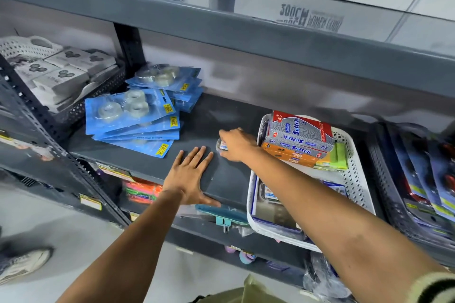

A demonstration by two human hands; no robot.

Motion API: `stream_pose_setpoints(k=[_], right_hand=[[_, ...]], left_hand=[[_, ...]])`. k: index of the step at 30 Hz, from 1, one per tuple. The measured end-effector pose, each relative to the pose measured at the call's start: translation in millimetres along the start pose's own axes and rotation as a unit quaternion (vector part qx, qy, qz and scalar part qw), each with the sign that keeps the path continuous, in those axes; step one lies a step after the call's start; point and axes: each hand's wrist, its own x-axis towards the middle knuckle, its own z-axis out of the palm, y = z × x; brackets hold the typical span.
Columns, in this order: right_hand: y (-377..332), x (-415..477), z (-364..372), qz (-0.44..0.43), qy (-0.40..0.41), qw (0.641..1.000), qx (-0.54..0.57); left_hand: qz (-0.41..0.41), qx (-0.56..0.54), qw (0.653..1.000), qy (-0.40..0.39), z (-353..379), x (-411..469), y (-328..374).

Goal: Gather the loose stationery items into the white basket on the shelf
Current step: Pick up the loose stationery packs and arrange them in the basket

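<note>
Your right hand (236, 144) has its grip closed round a small packet (222, 146) at the centre of the frame, fingers curled over it on the dark shelf (197, 130), just left of the white basket (359, 179). What the packet is exactly cannot be told; only a white and blue edge shows under your fingers. Your left hand (190, 177) lies flat and open on the shelf at lower centre, holding nothing, thumb over the front edge. The basket sits at centre right and already carries the tissue boxes (298, 138) stacked at its far end, some green and yellow sheets beside them, and a few small packs near its front. By the look of it you are mid-pick-up, with the packet not yet lifted. Next, you need to raise it clear of the basket's near wall and carry it right into the bare middle of the basket. A pile of blue tape packs (133, 120) lies loose at centre left, likely your next pick.
</note>
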Motion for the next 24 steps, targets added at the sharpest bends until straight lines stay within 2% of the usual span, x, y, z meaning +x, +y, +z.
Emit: stream_pose_setpoints(k=[5,9,11,14,16,20,24], right_hand=[[-6,-5,-8,-0.027,-0.011,0.999,-0.020],[-3,-19,-18,-0.002,0.063,0.992,0.112],[1,-33,-23,-0.014,0.101,0.962,0.254],[11,-60,-28,-0.041,0.095,0.857,0.505],[18,-82,-29,-0.059,0.094,0.807,0.580],[31,-124,-25,-0.077,0.100,0.767,0.629],[44,-154,-16,-0.056,0.106,0.756,0.643]], left_hand=[[-0.001,0.003,1.000,-0.003,-1,0,1],[-0.003,0.004,1.000,-0.001,-1,0,1],[-0.003,0.002,1.000,-0.002,-2,0,2],[-0.008,-0.005,1.000,-0.001,-3,-1,2],[-0.011,-0.007,1.000,-0.003,-4,-1,2],[-0.016,-0.009,1.000,-0.010,-7,-3,4],[-0.023,-0.020,0.999,-0.018,-10,-5,6]])
